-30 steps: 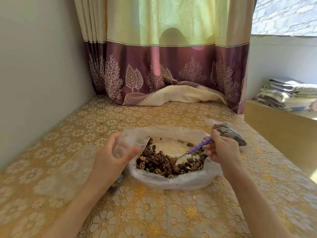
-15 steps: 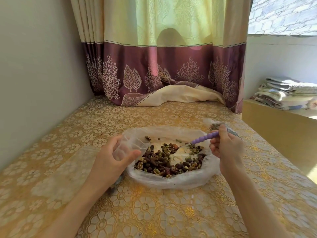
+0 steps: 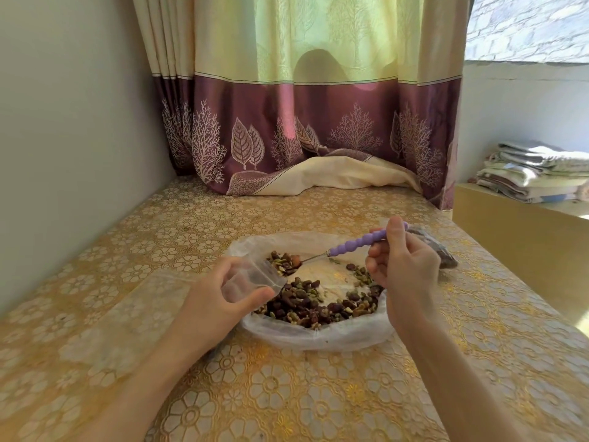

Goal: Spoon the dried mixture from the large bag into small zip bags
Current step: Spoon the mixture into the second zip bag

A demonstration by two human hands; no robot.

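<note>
A large clear bag [image 3: 318,338] lies open on the table with a dried mixture [image 3: 318,301] of dark fruit and green seeds inside. My left hand [image 3: 220,301] holds a small clear zip bag [image 3: 247,277] with its mouth open toward the right. My right hand [image 3: 404,269] grips a spoon [image 3: 357,245] by its purple beaded handle. The spoon's bowl is heaped with mixture and sits at the mouth of the small bag, above the large bag.
A filled small zip bag [image 3: 436,250] lies behind my right hand. The table has a gold floral cover [image 3: 287,393]. A curtain [image 3: 302,138] hangs at the far edge, a wall runs on the left, and folded cloths [image 3: 538,173] sit on a ledge at right.
My right hand has lifted the loaded spoon out of the mixture and carried it left to the small bag's mouth. My left hand keeps holding the small bag.
</note>
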